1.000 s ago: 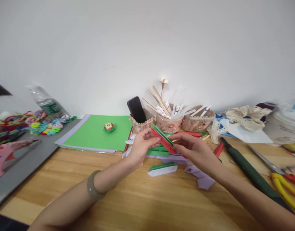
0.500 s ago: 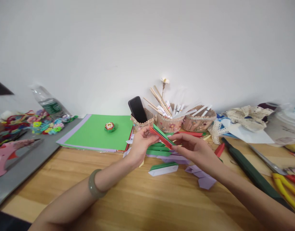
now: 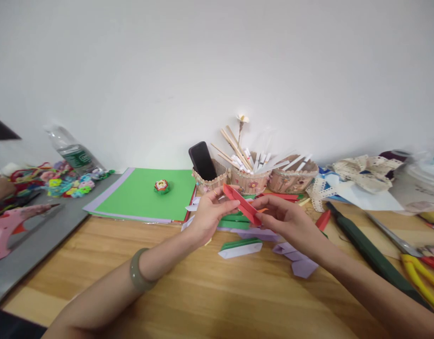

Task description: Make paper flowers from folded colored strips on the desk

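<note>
Item held: a red folded paper strip [image 3: 242, 204], raised just above the counter [image 3: 202, 301] and tilted, its upper end to the left. The left hand [image 3: 208, 214] is closed on the strip's upper end, pinched between thumb and fingers; a pale green bracelet [image 3: 137, 278] is worn on that wrist. The right hand [image 3: 285, 219] is closed on the lower end, likewise pinched at the fingertips. Beneath the hands, green folded pieces [image 3: 234, 221] are stacked on the counter; a green-and-white folded piece [image 3: 240, 247] lies just in front of them, and lilac folded pieces [image 3: 298, 261] are partly covered by the right forearm. Behind, a phone [image 3: 201, 161] is stood in a craft-stick basket [image 3: 211, 181], with a second basket of pens and sticks [image 3: 250, 181] beside it. To the left, a small paper flower [image 3: 161, 186] is set on a green sheet [image 3: 142, 195]; farther left, a plastic bottle [image 3: 73, 153] and a pink glue gun [image 3: 6, 226] are seen. At far right, yellow-handled scissors [image 3: 418, 278] lie at the counter's edge.
</note>
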`<state>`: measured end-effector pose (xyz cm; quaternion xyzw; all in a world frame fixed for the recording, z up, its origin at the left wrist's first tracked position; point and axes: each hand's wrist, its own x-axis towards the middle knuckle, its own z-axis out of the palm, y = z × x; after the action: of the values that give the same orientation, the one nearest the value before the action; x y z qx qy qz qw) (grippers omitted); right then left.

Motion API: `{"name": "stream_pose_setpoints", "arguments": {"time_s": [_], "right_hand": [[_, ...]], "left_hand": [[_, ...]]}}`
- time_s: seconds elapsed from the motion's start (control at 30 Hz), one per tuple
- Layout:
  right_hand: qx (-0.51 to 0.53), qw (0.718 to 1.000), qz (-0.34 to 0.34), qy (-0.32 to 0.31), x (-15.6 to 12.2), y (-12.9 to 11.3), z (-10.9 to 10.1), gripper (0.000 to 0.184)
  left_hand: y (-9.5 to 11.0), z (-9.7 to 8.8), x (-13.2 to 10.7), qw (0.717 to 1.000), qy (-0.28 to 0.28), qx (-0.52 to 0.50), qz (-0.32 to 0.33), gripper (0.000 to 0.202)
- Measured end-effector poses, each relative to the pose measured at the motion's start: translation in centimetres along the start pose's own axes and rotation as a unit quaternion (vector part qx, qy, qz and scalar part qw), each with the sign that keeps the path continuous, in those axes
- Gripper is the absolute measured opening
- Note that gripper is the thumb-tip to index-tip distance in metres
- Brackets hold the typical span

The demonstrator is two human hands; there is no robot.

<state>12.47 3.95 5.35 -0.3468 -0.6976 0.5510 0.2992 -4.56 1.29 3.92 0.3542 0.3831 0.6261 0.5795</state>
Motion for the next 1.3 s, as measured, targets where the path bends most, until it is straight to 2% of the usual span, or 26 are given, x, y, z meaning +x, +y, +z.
{"name": "stream_pose_setpoints", "arguments": {"time_s": [0.13,0.23,0.37,0.43,0.53,0.63,0.73,0.83,1.0,1.2,1.3], "right_hand": [[0.068,0.997,0.040,-0.018,0.1,-0.4,0.0,0.018],[0.069,0.996,0.054,-0.033,0.0,-0.5,0.2,0.019],[0.033,0.998,0.048,-0.039,-0.1,-0.3,0.4,0.024],[0.005,0.999,0.028,-0.021,-0.1,-0.2,0.4,0.023],[-0.034,0.998,0.000,0.044,-0.1,-0.4,0.2,0.020],[-0.058,0.993,-0.015,0.100,-0.1,-0.8,0.0,0.023],[-0.082,0.989,-0.033,0.121,-0.2,-1.1,-0.2,0.027],[-0.117,0.986,-0.052,0.104,-0.3,-1.2,-0.3,0.025],[-0.112,0.989,-0.083,0.058,-0.4,-1.1,-0.3,0.022],[-0.136,0.983,-0.090,0.081,-0.4,-0.9,-0.5,0.028],[-0.154,0.979,-0.118,0.068,-0.4,-1.0,-0.5,0.024]], "left_hand": [[0.0,-0.1,-0.3,0.998,-0.060,0.009,-0.033,0.035],[-0.1,-0.3,-0.5,0.994,-0.099,0.033,-0.035,0.036],[-0.3,-0.4,-0.5,0.995,-0.092,0.038,-0.031,0.033],[-0.3,-0.4,-0.5,0.995,-0.082,0.050,-0.028,0.031],[-0.1,-0.3,-0.5,0.990,-0.094,0.101,-0.024,0.030],[0.1,0.0,-0.8,0.978,-0.131,0.152,-0.064,0.033],[0.1,0.5,-1.2,0.967,-0.156,0.180,-0.092,0.028],[0.0,0.8,-1.5,0.958,-0.180,0.201,-0.092,0.024],[-0.2,0.7,-1.6,0.951,-0.196,0.214,-0.111,0.032],[0.5,0.9,-1.8,0.951,-0.223,0.185,-0.104,0.033],[0.7,0.9,-1.7,0.950,-0.241,0.168,-0.105,0.032]]}}
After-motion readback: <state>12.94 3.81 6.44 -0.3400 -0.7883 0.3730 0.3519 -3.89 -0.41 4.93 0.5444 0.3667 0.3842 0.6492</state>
